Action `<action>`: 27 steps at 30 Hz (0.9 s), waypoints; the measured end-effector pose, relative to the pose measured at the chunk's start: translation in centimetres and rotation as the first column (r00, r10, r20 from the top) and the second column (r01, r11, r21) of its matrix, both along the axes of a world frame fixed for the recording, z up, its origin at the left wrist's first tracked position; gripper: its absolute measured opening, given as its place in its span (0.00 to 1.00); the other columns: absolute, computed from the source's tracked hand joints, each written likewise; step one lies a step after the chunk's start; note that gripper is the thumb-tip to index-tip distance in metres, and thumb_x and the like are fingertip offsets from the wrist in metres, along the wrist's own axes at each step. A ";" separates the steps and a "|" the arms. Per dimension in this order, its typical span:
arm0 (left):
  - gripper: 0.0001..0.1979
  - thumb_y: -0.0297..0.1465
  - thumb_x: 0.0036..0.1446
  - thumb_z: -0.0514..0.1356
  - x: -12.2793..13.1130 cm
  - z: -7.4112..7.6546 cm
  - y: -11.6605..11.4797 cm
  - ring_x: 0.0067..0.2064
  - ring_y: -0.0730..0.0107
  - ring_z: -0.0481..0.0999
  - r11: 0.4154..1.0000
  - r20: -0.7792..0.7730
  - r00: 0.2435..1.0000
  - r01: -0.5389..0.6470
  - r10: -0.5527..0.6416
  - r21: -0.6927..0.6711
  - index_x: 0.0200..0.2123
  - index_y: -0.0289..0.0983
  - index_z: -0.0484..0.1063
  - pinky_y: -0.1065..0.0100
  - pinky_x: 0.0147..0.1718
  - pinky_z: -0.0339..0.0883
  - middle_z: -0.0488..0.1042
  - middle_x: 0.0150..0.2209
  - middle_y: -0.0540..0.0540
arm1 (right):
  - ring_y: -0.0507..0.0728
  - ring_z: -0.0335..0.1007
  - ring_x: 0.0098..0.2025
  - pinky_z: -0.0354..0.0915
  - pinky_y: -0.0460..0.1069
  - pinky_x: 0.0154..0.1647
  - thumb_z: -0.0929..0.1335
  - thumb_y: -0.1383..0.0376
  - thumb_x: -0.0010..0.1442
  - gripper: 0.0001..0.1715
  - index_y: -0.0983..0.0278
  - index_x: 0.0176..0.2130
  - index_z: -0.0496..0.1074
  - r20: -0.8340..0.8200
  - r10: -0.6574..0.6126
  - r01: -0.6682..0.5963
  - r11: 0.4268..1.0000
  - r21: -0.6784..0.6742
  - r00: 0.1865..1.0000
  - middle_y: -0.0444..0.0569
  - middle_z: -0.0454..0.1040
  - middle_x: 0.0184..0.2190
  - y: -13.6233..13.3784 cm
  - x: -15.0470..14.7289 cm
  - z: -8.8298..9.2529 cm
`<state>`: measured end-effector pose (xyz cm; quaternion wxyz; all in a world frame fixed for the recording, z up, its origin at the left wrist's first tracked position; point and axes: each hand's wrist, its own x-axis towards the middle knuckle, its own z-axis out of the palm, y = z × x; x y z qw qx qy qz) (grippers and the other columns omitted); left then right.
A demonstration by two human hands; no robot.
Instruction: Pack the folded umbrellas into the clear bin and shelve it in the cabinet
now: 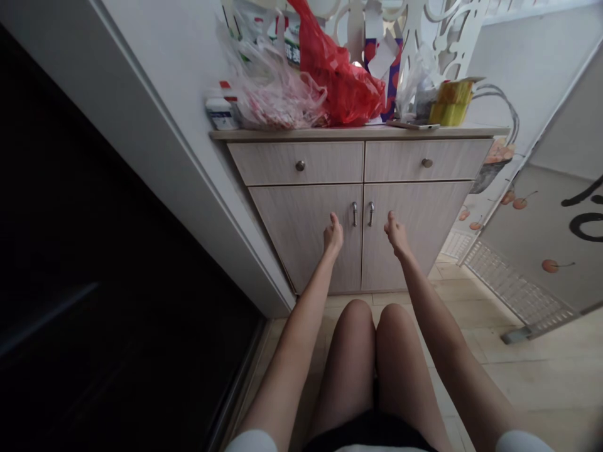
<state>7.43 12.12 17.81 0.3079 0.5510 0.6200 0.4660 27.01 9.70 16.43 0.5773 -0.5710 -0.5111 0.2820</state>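
Both my arms reach forward over my knees toward a pale wood-grain cabinet (301, 220). My left hand (334, 235) is curled closed with its thumb pointing up, in front of the left door, and nothing shows in it. Just right of it is the left door handle (355, 214). My right hand (396, 233) makes the same closed shape, thumb raised, before the right door. The right door handle (371, 214) lies to its left. Both doors and both drawers are closed. I cannot see either hand touching the cabinet.
On the cabinet top lie a red plastic bag (343, 88), a clear plastic bag (277, 94), a white bottle (220, 114), a yellow tape-like bundle (450, 103) and a flat phone-like object (412, 125). A dark door (94, 251) stands left; a panel with printed cherries (532, 251) stands right.
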 end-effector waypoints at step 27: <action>0.07 0.27 0.62 0.57 3.4 -3.9 2.9 0.42 0.62 0.78 0.969 -0.259 0.965 0.099 -0.038 0.227 0.39 0.35 0.76 0.66 0.42 0.66 0.80 0.39 0.38 | 0.60 0.74 0.40 0.66 0.56 0.46 0.60 0.52 0.63 0.20 0.64 0.40 0.71 0.235 -0.205 0.169 0.972 0.164 0.950 0.58 0.77 0.38 4.8 -2.8 -4.1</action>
